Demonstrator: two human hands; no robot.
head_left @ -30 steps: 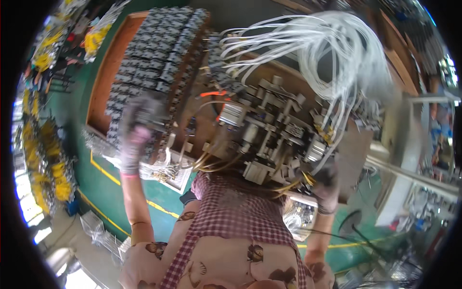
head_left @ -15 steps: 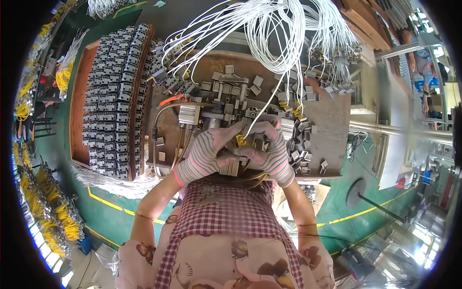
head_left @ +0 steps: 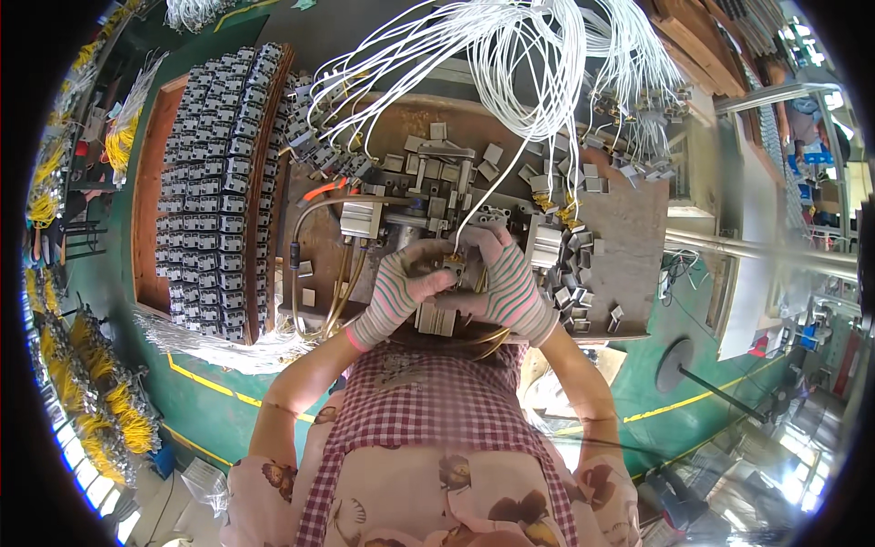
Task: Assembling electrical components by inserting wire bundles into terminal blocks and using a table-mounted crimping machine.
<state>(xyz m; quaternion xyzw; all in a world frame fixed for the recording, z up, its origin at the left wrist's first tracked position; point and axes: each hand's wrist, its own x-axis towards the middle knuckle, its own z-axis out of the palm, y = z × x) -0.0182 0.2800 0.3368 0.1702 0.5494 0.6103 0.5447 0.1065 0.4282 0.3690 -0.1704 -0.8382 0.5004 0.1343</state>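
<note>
- Filling the middle of the view, one brown workbench [head_left: 629,228] carries a metal press [head_left: 428,205] with small grey parts scattered around it – too many to count.
- Lying to the left, one wooden tray [head_left: 150,182] holds rows of grey blocks [head_left: 214,182], dozens of them, packed touching one another.
- Hanging over the bench, a bundle of white wires [head_left: 510,46] loops down; they look light and limp, so a wire is probably best taken near its metal end rather than along its slack length.
- Meeting just in front of the press, the two gloved hands close on one small connector [head_left: 453,266] – the left hand [head_left: 401,292] pinches it from the left with thumb and fingers pressed together, the right hand [head_left: 510,283] curls around it from the right.
- Judging by its look, the connector is light, stiff plastic with a brass terminal; a firm pinch on its sides should do, and the striped gloves likely help against slipping.
- Running up from the connector, one white wire joins the bundle.
</note>
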